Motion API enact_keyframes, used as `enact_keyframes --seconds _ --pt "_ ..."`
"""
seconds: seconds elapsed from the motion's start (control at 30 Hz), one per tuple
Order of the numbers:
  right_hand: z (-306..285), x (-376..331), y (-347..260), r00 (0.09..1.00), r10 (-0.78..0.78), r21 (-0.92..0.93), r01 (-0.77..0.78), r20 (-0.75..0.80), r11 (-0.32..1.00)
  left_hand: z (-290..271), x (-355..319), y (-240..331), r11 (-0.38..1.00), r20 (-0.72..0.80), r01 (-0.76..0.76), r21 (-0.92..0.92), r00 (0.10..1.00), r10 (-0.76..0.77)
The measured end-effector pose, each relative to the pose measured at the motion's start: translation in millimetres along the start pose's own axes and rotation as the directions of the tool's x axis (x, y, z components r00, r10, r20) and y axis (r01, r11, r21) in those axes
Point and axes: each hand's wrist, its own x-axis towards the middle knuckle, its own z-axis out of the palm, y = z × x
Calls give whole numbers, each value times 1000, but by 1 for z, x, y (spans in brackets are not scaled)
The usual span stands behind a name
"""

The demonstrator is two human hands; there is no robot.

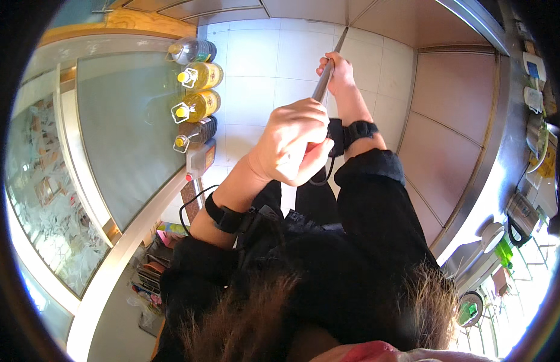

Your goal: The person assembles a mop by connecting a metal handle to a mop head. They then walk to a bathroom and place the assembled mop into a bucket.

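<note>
A long grey pole (320, 90) slants away from me toward the floor, its far end reaching the base of the brown panels. What is fixed to that end, if anything, cannot be made out. My left hand (295, 142) is closed around the near, upper end in a fist. Farther down the shaft, my right hand (340, 72) wraps its fingers around it. Each forearm wears a black strap, and a dark cable hangs from the left one.
Several large bottles (203, 106), some with yellow oil, line the left wall on the white tiled floor (250, 54). Brown cabinet doors (452, 102) run along the right below a counter with a kettle (521, 217). A glass-panelled door (126, 114) is at left.
</note>
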Motion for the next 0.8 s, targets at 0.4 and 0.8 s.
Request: enact_keyframes --seconds 0.4,0.8 --pt "-15 -134 146 985 101 -315 -140 -137 939 -48 -126 117 978 -21 160 -136 986 -164" --pt "-16 -343 379 934 198 -260 -279 -299 924 -131 -352 273 949 -27 271 -159 960 -279"
